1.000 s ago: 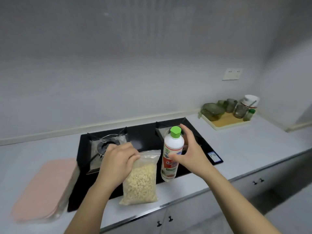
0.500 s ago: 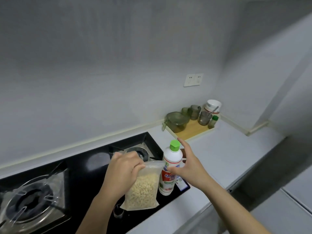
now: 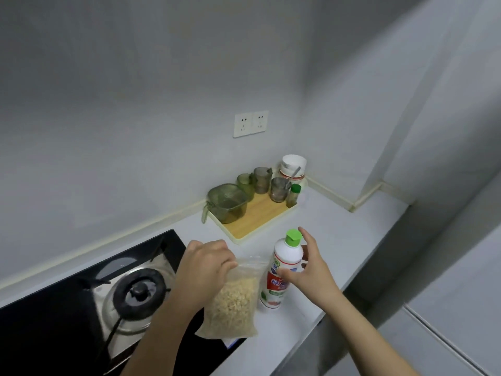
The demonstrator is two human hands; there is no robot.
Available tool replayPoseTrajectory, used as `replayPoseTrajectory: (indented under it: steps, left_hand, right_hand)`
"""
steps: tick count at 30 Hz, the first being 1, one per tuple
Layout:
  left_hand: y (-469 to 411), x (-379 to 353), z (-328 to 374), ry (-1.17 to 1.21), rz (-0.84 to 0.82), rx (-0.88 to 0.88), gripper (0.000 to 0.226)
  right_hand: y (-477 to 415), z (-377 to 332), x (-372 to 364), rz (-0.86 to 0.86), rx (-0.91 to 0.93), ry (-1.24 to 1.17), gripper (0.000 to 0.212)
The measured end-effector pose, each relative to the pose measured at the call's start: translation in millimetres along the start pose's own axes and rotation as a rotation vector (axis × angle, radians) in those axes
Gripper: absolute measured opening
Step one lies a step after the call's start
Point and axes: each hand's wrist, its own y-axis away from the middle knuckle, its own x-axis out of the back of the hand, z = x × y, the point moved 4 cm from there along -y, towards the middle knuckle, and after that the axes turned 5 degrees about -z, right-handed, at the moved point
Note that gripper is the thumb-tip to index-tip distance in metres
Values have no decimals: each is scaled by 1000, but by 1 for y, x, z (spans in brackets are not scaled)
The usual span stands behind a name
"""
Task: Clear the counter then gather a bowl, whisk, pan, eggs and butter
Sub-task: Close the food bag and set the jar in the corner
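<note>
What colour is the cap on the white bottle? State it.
Bright green cap on the bottle, clearest in the head view.

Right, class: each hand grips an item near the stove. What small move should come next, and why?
Probably set both down on the free counter beside the wooden tray. The left hand grips the clear bag of grains, the right hand the green-capped bottle, and clearing comes first.
</note>
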Motion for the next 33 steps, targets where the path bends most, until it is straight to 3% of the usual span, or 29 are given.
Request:
replayPoseTrajectory:
  steps: [11, 16, 25, 33]
  left_hand:
    - [-97, -85, 56, 26, 18, 132, 21]
    - [-141, -107, 58, 26, 24, 110, 18]
    - [-216, -156, 51, 18, -60, 10, 27]
    - [-258, -191, 56, 35, -135, 43, 12]
  right_hand:
    - [-100, 65, 130, 68, -16, -14, 95]
    - [-139, 83, 159, 117, -68, -29, 96]
    - [-216, 121, 217, 440, -165, -17, 94]
    - [-281, 173, 279, 602, -244, 27, 94]
